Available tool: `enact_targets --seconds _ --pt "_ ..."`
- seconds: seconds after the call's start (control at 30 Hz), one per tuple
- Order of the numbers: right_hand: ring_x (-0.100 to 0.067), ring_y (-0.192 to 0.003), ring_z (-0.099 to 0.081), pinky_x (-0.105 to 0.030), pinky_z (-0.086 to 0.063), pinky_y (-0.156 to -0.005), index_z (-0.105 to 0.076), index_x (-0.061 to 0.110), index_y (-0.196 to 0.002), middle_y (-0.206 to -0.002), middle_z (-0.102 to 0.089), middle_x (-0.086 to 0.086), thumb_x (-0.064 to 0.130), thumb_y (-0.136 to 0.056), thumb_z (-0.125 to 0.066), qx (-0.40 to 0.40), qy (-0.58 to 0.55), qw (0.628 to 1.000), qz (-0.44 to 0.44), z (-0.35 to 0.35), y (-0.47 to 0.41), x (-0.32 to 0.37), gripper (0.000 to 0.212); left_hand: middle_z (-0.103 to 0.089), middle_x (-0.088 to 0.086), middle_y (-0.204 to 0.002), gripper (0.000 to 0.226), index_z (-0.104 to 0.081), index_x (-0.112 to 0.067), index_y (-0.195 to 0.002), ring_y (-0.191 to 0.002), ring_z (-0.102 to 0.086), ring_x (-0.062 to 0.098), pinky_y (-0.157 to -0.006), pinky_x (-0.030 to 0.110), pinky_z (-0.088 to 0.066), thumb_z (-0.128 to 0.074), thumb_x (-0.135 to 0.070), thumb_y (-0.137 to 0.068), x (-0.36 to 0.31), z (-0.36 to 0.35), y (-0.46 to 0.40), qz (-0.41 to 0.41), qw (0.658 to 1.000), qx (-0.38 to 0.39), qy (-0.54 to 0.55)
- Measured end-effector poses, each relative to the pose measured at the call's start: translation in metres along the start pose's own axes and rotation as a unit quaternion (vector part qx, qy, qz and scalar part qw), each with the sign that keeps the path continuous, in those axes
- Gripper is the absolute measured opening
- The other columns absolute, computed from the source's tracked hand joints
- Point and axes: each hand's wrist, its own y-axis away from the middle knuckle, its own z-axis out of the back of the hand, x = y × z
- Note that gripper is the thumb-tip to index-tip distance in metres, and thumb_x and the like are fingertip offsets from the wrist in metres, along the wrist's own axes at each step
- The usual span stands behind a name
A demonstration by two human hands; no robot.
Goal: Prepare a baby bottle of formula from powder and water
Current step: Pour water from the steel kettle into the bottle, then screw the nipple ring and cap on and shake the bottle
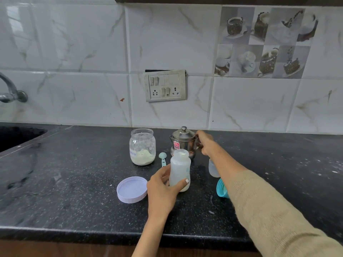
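A translucent baby bottle (179, 168) stands open on the black counter with powder at its bottom and on its rim. My left hand (162, 188) is wrapped around its lower part. My right hand (205, 143) grips the handle of a lidded steel kettle (183, 140) just behind the bottle. An open glass jar (142, 146) holding pale formula powder stands to the left. A mint scoop (163, 158) lies between jar and bottle. The jar's lilac lid (132, 189) lies upside down in front.
A teal bottle collar (221, 188) and a clear cap (213, 167) lie right of the bottle, partly behind my right sleeve. A sink (16, 136) and tap (9, 89) are at far left. A switchboard (164, 85) is on the tiled wall.
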Motion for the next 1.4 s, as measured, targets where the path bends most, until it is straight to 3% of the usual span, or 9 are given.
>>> enact_targets --seconds 0.23,0.33,0.43,0.53,0.7,0.9,1.07,1.3,1.4 --pt "-0.013 -0.069 -0.053 -0.023 -0.036 -0.059 -0.055 0.012 -0.094 -0.096 -0.057 -0.002 0.020 -0.089 -0.055 0.012 0.118 0.991 0.056 0.037 0.018 0.048 0.010 -0.065 -0.002 -0.120 0.063 -0.059 -0.015 -0.124 -0.099 -0.059 0.005 -0.068 0.003 -0.042 -0.084 -0.017 -0.065 0.000 0.000 -0.001 0.007 1.000 -0.001 -0.001" --pt "-0.015 -0.090 -0.058 -0.027 -0.036 -0.081 -0.060 0.013 -0.094 -0.098 -0.059 0.001 0.021 -0.092 -0.055 0.074 0.200 0.976 0.051 0.060 0.040 0.061 0.009 -0.065 0.001 -0.119 0.063 -0.058 -0.013 -0.123 -0.099 -0.059 0.006 -0.075 0.009 -0.041 -0.084 -0.016 -0.065 -0.001 0.001 0.001 0.008 1.000 0.000 0.003" --pt "-0.013 -0.094 -0.058 -0.024 -0.038 -0.076 -0.061 0.012 -0.111 -0.103 -0.060 0.002 0.019 -0.091 -0.058 0.101 0.267 0.956 0.073 0.081 0.062 0.062 0.022 -0.066 0.002 -0.117 0.061 -0.060 -0.013 -0.121 -0.097 -0.059 0.006 -0.076 0.013 -0.042 -0.084 -0.016 -0.066 -0.004 0.002 0.002 0.004 1.000 -0.001 0.002" --pt "-0.011 -0.088 -0.059 -0.022 -0.041 -0.071 -0.062 0.020 -0.091 -0.103 -0.062 0.003 0.017 -0.087 -0.066 0.154 0.342 0.920 0.112 0.103 0.094 0.056 0.007 -0.067 0.003 -0.115 0.059 -0.061 -0.012 -0.119 -0.095 -0.060 0.007 -0.079 0.019 -0.044 -0.084 -0.016 -0.065 -0.006 0.002 0.004 0.004 1.000 -0.004 -0.003" --pt "-0.007 -0.085 -0.058 -0.023 -0.048 -0.081 -0.063 0.021 -0.095 -0.091 -0.064 0.006 0.021 -0.072 -0.081 0.250 0.456 0.827 0.213 0.125 0.141 0.032 0.029 -0.067 0.008 -0.117 0.061 -0.060 -0.009 -0.121 -0.096 -0.060 0.011 -0.083 0.024 -0.046 -0.084 -0.016 -0.065 -0.009 0.002 0.005 0.006 1.000 -0.005 -0.007" --pt "-0.013 -0.097 -0.054 -0.027 -0.046 -0.084 -0.060 0.020 -0.109 -0.108 -0.057 0.006 0.023 -0.062 -0.087 0.248 0.573 0.759 0.185 0.125 0.149 0.002 0.054 -0.065 0.010 -0.119 0.064 -0.058 -0.007 -0.122 -0.100 -0.061 0.014 -0.084 0.025 -0.045 -0.084 -0.017 -0.065 -0.009 0.002 0.005 0.011 1.000 -0.007 -0.010" --pt "-0.023 -0.117 -0.050 -0.033 -0.043 -0.093 -0.052 0.019 -0.122 -0.132 -0.048 -0.004 0.013 -0.067 -0.084 0.178 0.596 0.764 0.172 0.121 0.141 -0.015 0.063 -0.065 0.010 -0.119 0.064 -0.058 -0.009 -0.123 -0.098 -0.060 0.013 -0.083 0.024 -0.045 -0.084 -0.017 -0.065 -0.011 0.002 0.007 0.015 1.000 -0.005 -0.008" --pt "-0.013 -0.088 -0.053 -0.024 -0.052 -0.064 -0.047 0.024 -0.117 -0.125 -0.048 0.000 0.007 -0.067 -0.079 0.196 0.528 0.796 0.223 0.115 0.155 -0.002 0.061 -0.066 0.008 -0.118 0.063 -0.059 -0.009 -0.122 -0.093 -0.058 0.010 -0.081 0.023 -0.044 -0.084 -0.016 -0.065 -0.010 0.002 0.006 0.015 1.000 -0.007 -0.005" --pt "-0.013 -0.097 -0.054 -0.024 -0.049 -0.074 -0.045 0.018 -0.116 -0.116 -0.051 0.003 0.006 -0.064 -0.080 0.185 0.515 0.786 0.287 0.098 0.162 0.023 0.064 -0.067 0.007 -0.116 0.062 -0.061 -0.010 -0.121 -0.094 -0.060 0.010 -0.081 0.022 -0.045 -0.084 -0.017 -0.064 -0.007 0.001 0.003 0.015 1.000 -0.009 -0.005"
